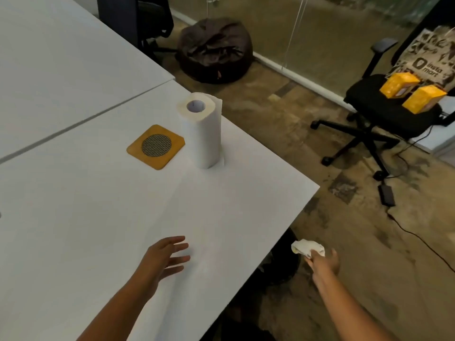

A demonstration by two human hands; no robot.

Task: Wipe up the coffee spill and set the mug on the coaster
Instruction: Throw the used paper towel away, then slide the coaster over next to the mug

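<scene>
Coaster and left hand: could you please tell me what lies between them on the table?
Nothing: in the head view, only bare white table separates the coaster from the left hand.

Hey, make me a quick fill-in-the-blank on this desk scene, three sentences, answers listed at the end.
1. The right hand holds a crumpled ____ beyond the table edge.
2. The paper towel roll stands upright just right of the orange ____.
3. The left hand hovers over the table with fingers spread, holding ____.

Missing words: paper towel; coaster; nothing
</scene>
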